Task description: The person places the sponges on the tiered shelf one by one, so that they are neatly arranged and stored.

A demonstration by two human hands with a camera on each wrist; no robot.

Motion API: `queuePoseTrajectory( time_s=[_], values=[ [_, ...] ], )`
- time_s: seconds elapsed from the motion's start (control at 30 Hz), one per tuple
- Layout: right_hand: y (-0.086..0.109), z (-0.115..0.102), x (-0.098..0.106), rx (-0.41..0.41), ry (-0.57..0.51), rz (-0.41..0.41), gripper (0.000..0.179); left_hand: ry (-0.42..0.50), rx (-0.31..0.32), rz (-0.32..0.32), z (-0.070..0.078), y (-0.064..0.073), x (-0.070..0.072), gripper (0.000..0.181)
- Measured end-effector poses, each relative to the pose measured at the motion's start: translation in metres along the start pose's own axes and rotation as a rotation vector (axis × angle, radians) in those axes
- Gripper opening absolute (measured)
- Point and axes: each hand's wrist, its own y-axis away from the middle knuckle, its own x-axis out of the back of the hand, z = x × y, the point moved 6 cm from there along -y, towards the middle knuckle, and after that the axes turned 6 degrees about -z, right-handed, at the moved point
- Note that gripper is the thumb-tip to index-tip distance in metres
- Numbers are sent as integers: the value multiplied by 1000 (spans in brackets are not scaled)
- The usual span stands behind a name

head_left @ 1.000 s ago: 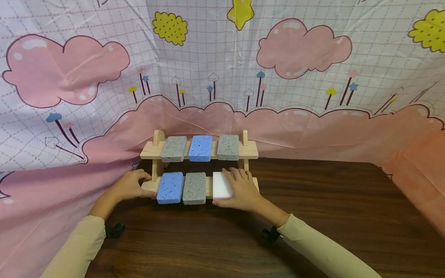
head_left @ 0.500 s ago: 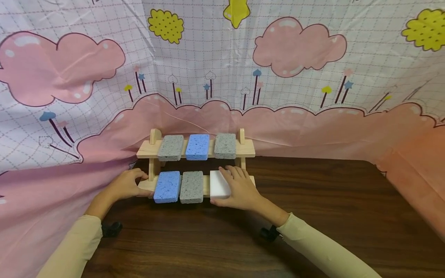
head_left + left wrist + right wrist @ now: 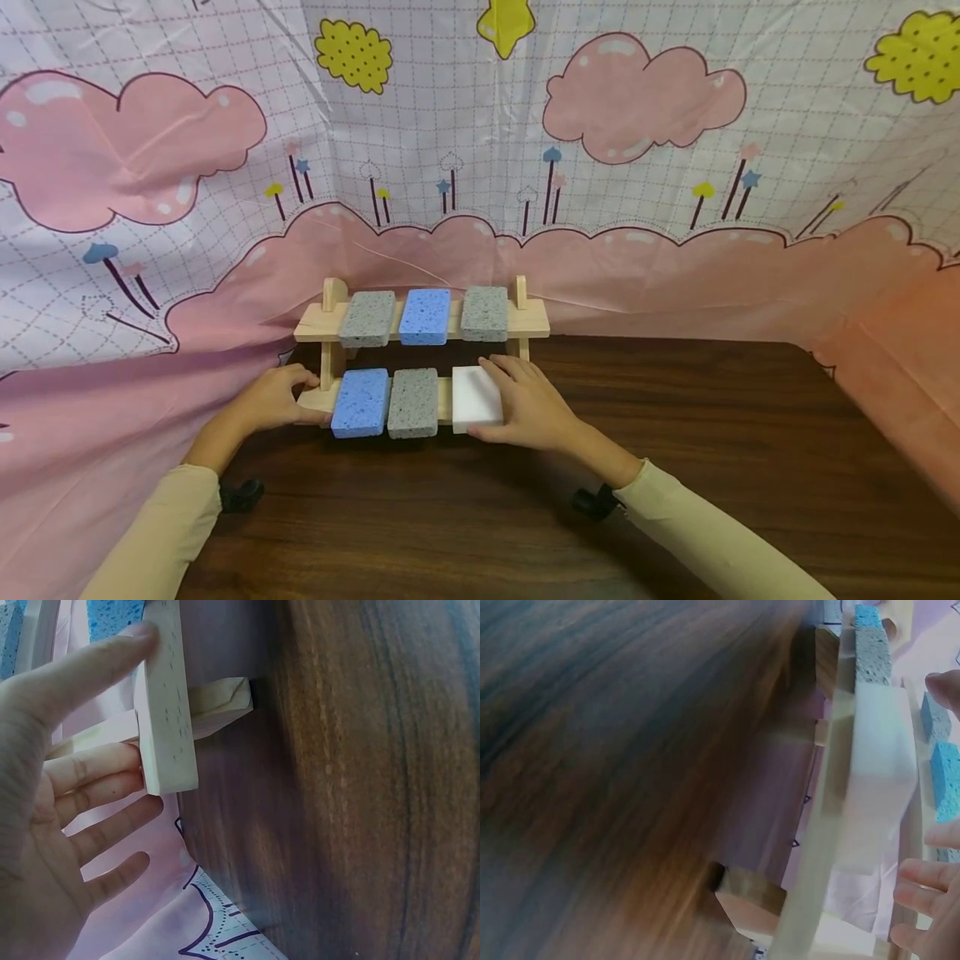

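A two-tier wooden rack (image 3: 534,318) stands on the table. My left hand (image 3: 270,402) pinches the left end of its lower shelf; in the left wrist view the thumb (image 3: 97,671) lies on one side of the board (image 3: 166,712) and fingers on the other. On that shelf sit a blue sponge (image 3: 361,403), a grey sponge (image 3: 413,403) and, at the right, a smooth white sponge (image 3: 474,398). My right hand (image 3: 540,408) is beside the white sponge, covering its right edge in the head view. In the right wrist view, its fingers (image 3: 930,889) are spread apart from the white sponge.
The upper shelf carries a grey sponge (image 3: 367,318), a blue sponge (image 3: 425,317) and another grey sponge (image 3: 484,314). Behind the rack hangs a patterned cloth (image 3: 637,275), also draped along the left side. Dark wooden table (image 3: 712,442) extends in front and to the right.
My right hand has loosened from the white sponge and shifted slightly right, uncovering more of it. The left hand stays on the shelf end. The head view has drifted slightly.
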Motion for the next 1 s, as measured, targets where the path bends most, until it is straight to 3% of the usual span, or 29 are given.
queuePoseTrajectory(
  time_s=[0.27, 0.57, 0.8, 1.0],
  values=[
    [5, 6, 15, 16, -38, -5, 95, -6, -1, 9, -3, 0, 2, 74],
    [11, 15, 36, -17, -109, 17, 86, 74, -28, -33, 0, 1, 10, 65],
    [14, 21, 51, -8, -141, 57, 75, 54, -44, 60, 13, 0, 31, 36],
    [17, 30, 64, -42, -155, 49, 72, 19, -19, 122, 38, -5, 50, 30]
  ],
)
